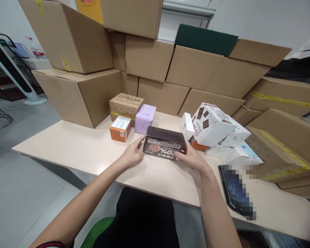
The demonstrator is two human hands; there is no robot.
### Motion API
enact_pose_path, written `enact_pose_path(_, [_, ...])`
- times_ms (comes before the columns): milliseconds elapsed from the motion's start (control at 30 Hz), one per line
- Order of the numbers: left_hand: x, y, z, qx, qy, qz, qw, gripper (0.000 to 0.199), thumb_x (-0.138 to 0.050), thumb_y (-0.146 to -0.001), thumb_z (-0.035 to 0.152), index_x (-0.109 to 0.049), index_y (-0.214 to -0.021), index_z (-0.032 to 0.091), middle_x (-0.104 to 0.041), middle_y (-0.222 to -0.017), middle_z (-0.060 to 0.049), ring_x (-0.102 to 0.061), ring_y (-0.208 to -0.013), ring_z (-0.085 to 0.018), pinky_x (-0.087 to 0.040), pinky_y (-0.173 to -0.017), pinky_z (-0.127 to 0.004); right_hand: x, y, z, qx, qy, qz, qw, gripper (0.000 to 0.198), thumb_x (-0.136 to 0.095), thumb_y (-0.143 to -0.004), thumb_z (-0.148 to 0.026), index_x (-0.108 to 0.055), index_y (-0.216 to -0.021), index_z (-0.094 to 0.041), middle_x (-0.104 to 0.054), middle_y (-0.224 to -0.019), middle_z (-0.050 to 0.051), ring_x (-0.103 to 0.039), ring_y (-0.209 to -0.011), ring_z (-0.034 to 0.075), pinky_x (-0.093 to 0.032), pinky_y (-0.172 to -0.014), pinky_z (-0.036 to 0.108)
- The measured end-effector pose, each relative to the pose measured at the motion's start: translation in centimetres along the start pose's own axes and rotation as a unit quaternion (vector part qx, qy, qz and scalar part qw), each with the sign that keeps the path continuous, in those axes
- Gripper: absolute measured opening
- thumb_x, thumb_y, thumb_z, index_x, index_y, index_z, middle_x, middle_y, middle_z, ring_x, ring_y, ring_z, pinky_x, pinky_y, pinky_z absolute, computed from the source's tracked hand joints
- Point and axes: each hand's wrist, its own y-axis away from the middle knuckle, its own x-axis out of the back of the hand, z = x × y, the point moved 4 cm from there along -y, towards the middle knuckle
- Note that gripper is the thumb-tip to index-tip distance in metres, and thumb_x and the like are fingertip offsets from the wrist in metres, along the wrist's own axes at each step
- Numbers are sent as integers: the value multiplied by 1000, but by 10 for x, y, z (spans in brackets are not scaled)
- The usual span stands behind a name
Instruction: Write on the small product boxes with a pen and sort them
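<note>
A dark brown food carton (pixel 166 135), printed with a round cookie picture and white lettering, is between my two hands in the middle of the table. My left hand (pixel 133 151) grips its left end. At the right end, my right hand (pixel 192 156) holds it with the fingers on the printed side. Whether the carton rests on the tabletop or is slightly raised, I cannot tell. Behind it to the left stand a purple box (pixel 145 119), an orange box (pixel 121 129) with a white label, and a small brown cardboard box (pixel 126 105).
White printed boxes (pixel 213 125) lie in a pile to the right, beside a slim white box (pixel 186 124). A tablet-like device (pixel 235 189) lies at the table's right front. Large cardboard boxes (pixel 150 57) wall off the table's back, left and right. The pale table (pixel 93 155) ends near my lap.
</note>
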Motion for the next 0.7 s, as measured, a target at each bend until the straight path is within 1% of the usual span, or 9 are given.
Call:
enact_pose_path(100, [-6, -2, 5, -2, 38, -19, 999, 76, -60, -67, 11, -50, -142, 21, -56, -143, -10, -52, -133, -27, -39, -114, -44, -8, 1, 9, -10, 11, -7, 1000, 69, -71, -81, -38, -46, -143, -20, -63, -132, 13, -62, -116, 25, -47, -104, 46])
enact_pose_path(167, [-8, -5, 10, -2, 71, -28, 997, 76, -60, -68, 12, -49, -143, 19, -52, -148, -11, -48, -137, -27, -35, -117, -45, -9, 2, 13, -20, 4, -5, 1000, 62, -70, -82, -41, -51, -138, -20, -64, -132, 13, -62, -116, 25, -47, -104, 45])
enact_pose_path(233, [-7, -6, 14, 12, 101, -30, 994, 73, -63, -68, 15, -51, -140, 17, -52, -147, -12, -48, -137, -28, -33, -118, -47, -8, 1, 15, -27, -15, 3, 1000, 57, -67, -85, -44, -53, -135, -21, -63, -134, 12, -61, -118, 24, -48, -103, 43])
enact_pose_path(333, [-4, -4, 18, 60, 129, -31, 989, 66, -70, -68, 23, -58, -132, 15, -61, -137, -13, -54, -130, -31, -38, -113, -50, -4, 0, 15, -37, -26, 30, 999, 51, -62, -88, -51, -59, -130, -23, -65, -132, 10, -61, -118, 24, -49, -101, 41])
enact_pose_path(400, [-2, -1, 21, 85, 130, -32, 987, 62, -73, -69, 26, -60, -129, 14, -65, -130, -13, -58, -124, -32, -42, -109, -50, -3, 0, 16, -48, -21, 33, 998, 49, -59, -89, -55, -63, -127, -23, -68, -127, 9, -63, -116, 24, -49, -100, 41])
enact_pose_path(533, [0, 3, 24, 96, 134, -21, 986, 62, -75, -70, 29, -60, -129, 15, -67, -124, -12, -62, -116, -29, -45, -105, -47, -3, 0, 18, -56, -8, 30, 998, 51, -56, -90, -59, -64, -125, -22, -69, -124, 9, -63, -113, 26, -48, -101, 42])
enact_pose_path(633, [1, 3, 22, 110, 146, -6, 983, 60, -75, -71, 29, -61, -128, 16, -67, -123, -11, -64, -111, -27, -48, -101, -45, -4, 0, 20, -65, 7, 38, 997, 52, -55, -90, -60, -65, -121, -20, -70, -123, 9, -64, -111, 24, -47, -100, 40])
enact_pose_path(700, [2, 2, 21, 113, 148, 5, 983, 60, -76, -69, 28, -62, -126, 16, -66, -122, -11, -65, -109, -26, -49, -99, -44, -6, -1, 21, -68, -2, 43, 997, 51, -55, -89, -60, -65, -120, -20, -70, -121, 9, -64, -111, 24, -48, -100, 40])
